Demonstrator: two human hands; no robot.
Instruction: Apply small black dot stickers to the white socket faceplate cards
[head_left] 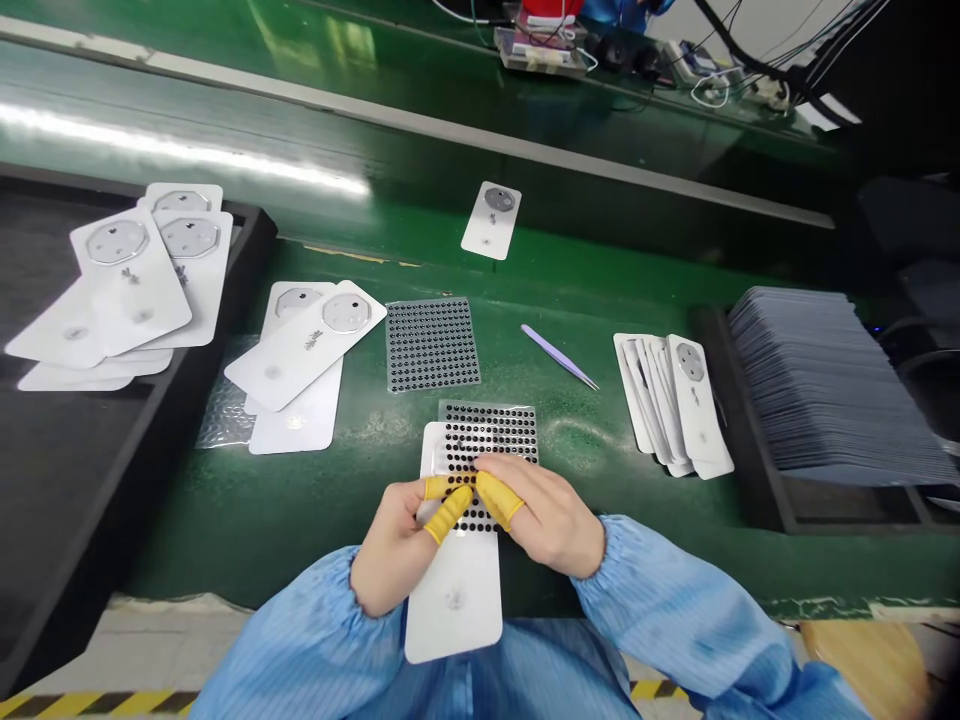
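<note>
My left hand wears yellow finger cots and pinches a clear sheet of black round dots between thumb and index finger. Its partner, my right hand, is closed at the same sheet, with a yellow-covered fingertip pressed close to the left fingertips. What lies right between the fingertips is too small to make out. Beneath the sheet, a white rounded panel lies lengthwise toward my body, its upper part partly covered. A second dot sheet lies flat just beyond, and purple tweezers rest to its right.
White panels with round grey faces lie in a pile on the left black tray, in a smaller stack beside it, and in a fanned row at right. One panel lies farther back. A black tray holds many grey sheets.
</note>
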